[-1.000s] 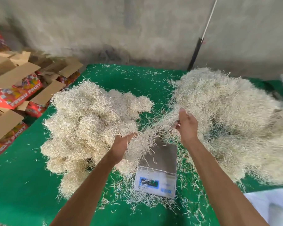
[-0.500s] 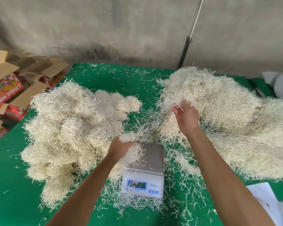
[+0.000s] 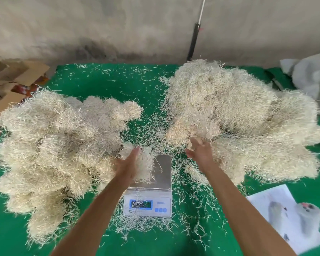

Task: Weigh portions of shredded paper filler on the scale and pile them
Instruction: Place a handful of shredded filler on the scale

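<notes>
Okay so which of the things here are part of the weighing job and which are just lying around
In use: white digital scale; clump of shredded paper on it; left hand; right hand; lumpy portioned pile; big loose pile.

Lying about: cardboard boxes; printed white sheet; grey cloth; black-and-white pole.

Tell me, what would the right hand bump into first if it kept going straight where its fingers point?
Probably the big heap of shredded paper; the right hand points up into its near edge.
</notes>
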`<state>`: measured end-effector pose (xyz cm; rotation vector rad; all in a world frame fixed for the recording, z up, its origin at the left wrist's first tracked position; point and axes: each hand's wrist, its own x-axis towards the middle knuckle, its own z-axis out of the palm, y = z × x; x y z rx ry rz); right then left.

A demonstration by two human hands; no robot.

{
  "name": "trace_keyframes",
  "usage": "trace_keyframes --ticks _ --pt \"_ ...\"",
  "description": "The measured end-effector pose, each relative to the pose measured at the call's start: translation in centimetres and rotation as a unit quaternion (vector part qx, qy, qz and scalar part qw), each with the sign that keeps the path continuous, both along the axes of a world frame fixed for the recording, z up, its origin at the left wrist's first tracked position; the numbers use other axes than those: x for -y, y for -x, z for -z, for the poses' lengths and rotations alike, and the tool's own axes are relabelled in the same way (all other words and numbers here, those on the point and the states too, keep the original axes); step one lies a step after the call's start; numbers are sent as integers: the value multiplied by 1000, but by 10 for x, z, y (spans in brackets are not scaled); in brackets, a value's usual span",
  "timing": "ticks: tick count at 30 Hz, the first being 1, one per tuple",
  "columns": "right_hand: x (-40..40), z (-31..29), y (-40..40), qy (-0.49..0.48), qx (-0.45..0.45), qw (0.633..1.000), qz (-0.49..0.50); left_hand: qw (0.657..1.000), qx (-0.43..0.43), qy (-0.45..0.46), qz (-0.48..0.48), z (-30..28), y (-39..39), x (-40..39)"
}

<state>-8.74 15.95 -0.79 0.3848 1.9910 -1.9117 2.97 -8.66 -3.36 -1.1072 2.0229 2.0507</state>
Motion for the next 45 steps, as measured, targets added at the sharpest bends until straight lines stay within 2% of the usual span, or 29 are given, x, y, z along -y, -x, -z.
trace_keyframes --ticks 2,3,5,8,11,13,15,17,18,22,26,29,36,38,41,45 --pt "12 25 -28 -51 -19 997 -46 993 -53 -103 28 -3 -2 -5" --pt "20 31 -46 -54 -42 994 -84 985 -59 -161 0 -5 -1 -7" --pt "39 34 -76 -45 -53 984 -165 980 -41 -193 -31 -3 -2 -12" --pt "68 41 -98 -67 -42 972 -220 992 -31 -113 45 13 -14 -16" --pt "82 46 -97 -110 -107 971 -181 993 -8 -121 -12 18 -26 -14" --pt "82 47 -91 -145 -125 962 -196 997 2 -68 -37 16 -34 -5" --pt "80 47 -83 -217 -151 932 -249 999 11 -6 -50 20 -47 5" --pt "76 50 -81 -293 -170 895 -291 998 13 17 -61 23 -64 13" --pt "73 50 -83 -305 -164 894 -284 998 16 17 -65 27 -72 16" --pt "59 49 -106 -282 -139 937 -149 998 1 -4 -58 40 -95 26" --pt "49 55 -124 -277 -167 943 -82 998 3 -10 -62 49 -112 32" --pt "45 55 -134 -234 -178 954 -53 997 12 -14 -76 50 -122 36" --pt "39 60 -145 -167 -175 967 -83 999 3 0 -36 46 -128 36" --pt "37 61 -146 -163 -172 967 -95 999 -5 -8 -44 45 -128 35" --pt "37 62 -148 -172 -175 965 -93 993 -24 -69 -87 37 -127 34" --pt "38 59 -147 -178 -169 965 -97 996 -37 -54 -68 29 -124 36"
